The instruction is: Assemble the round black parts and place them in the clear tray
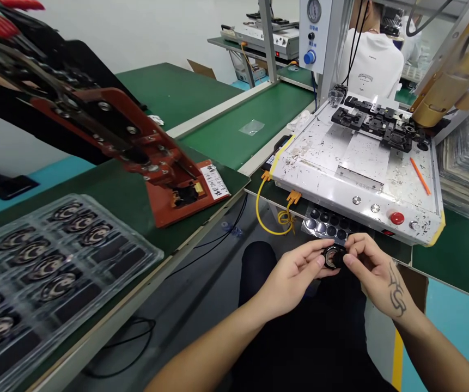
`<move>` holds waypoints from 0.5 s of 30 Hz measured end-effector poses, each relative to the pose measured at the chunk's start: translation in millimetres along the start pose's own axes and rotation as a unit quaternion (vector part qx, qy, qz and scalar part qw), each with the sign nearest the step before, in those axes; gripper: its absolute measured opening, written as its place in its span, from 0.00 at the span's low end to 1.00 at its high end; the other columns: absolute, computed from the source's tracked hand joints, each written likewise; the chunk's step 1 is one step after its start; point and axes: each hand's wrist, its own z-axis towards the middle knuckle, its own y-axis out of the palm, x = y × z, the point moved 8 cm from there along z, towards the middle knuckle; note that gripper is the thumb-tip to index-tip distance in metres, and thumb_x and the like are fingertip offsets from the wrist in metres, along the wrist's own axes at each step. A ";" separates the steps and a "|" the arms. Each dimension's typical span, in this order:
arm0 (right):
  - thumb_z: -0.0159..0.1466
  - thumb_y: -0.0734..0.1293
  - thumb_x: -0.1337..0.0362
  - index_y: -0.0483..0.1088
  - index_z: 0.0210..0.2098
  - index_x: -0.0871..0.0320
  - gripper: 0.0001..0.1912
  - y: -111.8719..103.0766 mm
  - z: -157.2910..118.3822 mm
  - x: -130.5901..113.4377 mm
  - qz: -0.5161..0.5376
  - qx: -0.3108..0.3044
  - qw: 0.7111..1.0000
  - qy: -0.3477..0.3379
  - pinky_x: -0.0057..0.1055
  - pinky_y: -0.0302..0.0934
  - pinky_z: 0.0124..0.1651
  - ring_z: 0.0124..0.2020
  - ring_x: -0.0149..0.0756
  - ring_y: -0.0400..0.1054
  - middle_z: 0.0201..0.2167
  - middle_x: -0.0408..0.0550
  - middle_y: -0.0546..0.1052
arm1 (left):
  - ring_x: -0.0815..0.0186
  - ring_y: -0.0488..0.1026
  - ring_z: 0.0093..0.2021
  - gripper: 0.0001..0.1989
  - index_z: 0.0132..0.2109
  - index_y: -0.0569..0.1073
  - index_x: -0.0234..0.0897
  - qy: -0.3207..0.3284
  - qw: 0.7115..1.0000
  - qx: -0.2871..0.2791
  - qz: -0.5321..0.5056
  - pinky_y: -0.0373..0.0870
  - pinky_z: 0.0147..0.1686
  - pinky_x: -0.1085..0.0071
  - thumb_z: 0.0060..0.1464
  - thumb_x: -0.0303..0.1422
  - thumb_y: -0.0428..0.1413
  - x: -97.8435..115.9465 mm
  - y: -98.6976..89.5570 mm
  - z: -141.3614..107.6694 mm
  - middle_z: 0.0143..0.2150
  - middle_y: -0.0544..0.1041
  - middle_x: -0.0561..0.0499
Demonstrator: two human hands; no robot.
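Above my lap, my left hand (pixel 293 280) pinches the edge of a small round black part (pixel 331 257) with a shiny ring inside it. From the other side, my right hand (pixel 375 272) closes thumb and fingers on a small black disc (pixel 339 259), which overlaps the right side of the round part. Whether disc and part are joined, I cannot tell. Just beyond my fingers, a clear sheet with several black round stickers (pixel 326 222) lies under the front of the white machine (pixel 320 163).
Left, a clear plastic tray (pixel 146 247) holds several round parts on the green bench, beside a red press (pixel 136 141). The machine carries a black fixture (pixel 377 122), an orange stick (pixel 420 176) and a red button (pixel 396 218). A yellow cable (pixel 263 218) hangs in front. A person (pixel 375 62) sits beyond.
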 end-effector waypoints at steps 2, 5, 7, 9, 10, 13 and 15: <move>0.73 0.70 0.50 0.72 0.35 0.52 0.15 4.9 -1.1 -1.8 -0.010 -0.006 1.000 -0.005 0.39 0.65 0.49 0.46 0.44 0.70 0.48 0.50 0.75 | 0.49 0.82 0.56 0.25 0.63 0.79 0.36 0.000 1.000 0.000 0.007 0.81 0.60 0.49 0.65 0.43 0.66 0.2 1.3 -0.3 0.53 0.85 0.42; 0.74 0.69 0.52 0.71 0.35 0.52 0.14 10.5 -2.1 -0.7 -0.010 -0.020 1.000 0.001 0.41 0.65 0.53 0.47 0.44 0.70 0.47 0.50 0.76 | 0.50 0.83 0.56 0.25 0.64 0.78 0.35 -0.001 1.000 -0.005 0.012 0.81 0.61 0.50 0.66 0.43 0.65 0.7 4.1 -1.2 0.53 0.85 0.41; 0.74 0.69 0.52 0.71 0.35 0.52 0.14 11.0 -2.1 0.0 -0.009 -0.021 1.000 0.002 0.41 0.66 0.53 0.47 0.45 0.70 0.47 0.50 0.76 | 0.50 0.83 0.55 0.25 0.64 0.78 0.35 -0.003 1.000 -0.005 0.017 0.80 0.61 0.50 0.66 0.43 0.65 1.0 5.3 -1.9 0.55 0.85 0.41; 0.74 0.69 0.52 0.71 0.35 0.52 0.14 10.4 -2.0 0.3 -0.009 -0.020 1.000 0.002 0.41 0.67 0.52 0.47 0.45 0.71 0.46 0.50 0.76 | 0.50 0.83 0.56 0.25 0.64 0.78 0.35 -0.004 1.000 -0.005 0.021 0.80 0.61 0.50 0.66 0.43 0.65 1.4 6.0 -2.3 0.55 0.85 0.40; 0.74 0.69 0.52 0.71 0.35 0.52 0.14 10.0 -2.0 0.5 -0.008 -0.019 1.000 0.002 0.41 0.67 0.52 0.46 0.45 0.71 0.46 0.50 0.76 | 0.49 0.83 0.56 0.25 0.64 0.78 0.35 -0.004 1.000 -0.006 0.023 0.80 0.61 0.50 0.66 0.42 0.65 1.6 6.4 -2.4 0.56 0.85 0.40; 0.74 0.69 0.51 0.72 0.35 0.52 0.14 9.4 -2.4 1.6 -0.006 -0.018 1.000 0.005 0.40 0.67 0.51 0.46 0.45 0.71 0.47 0.50 0.76 | 0.49 0.82 0.57 0.24 0.63 0.78 0.34 -0.002 1.000 -0.006 0.025 0.80 0.61 0.50 0.66 0.42 0.65 2.0 7.0 -2.3 0.57 0.84 0.40; 0.74 0.69 0.51 0.72 0.35 0.52 0.14 9.4 -2.9 3.1 -0.005 -0.017 1.000 0.007 0.40 0.67 0.51 0.47 0.45 0.71 0.47 0.50 0.76 | 0.49 0.82 0.58 0.24 0.63 0.79 0.35 -0.002 1.000 -0.006 0.027 0.81 0.61 0.50 0.66 0.42 0.65 1.9 7.7 -2.2 0.58 0.84 0.40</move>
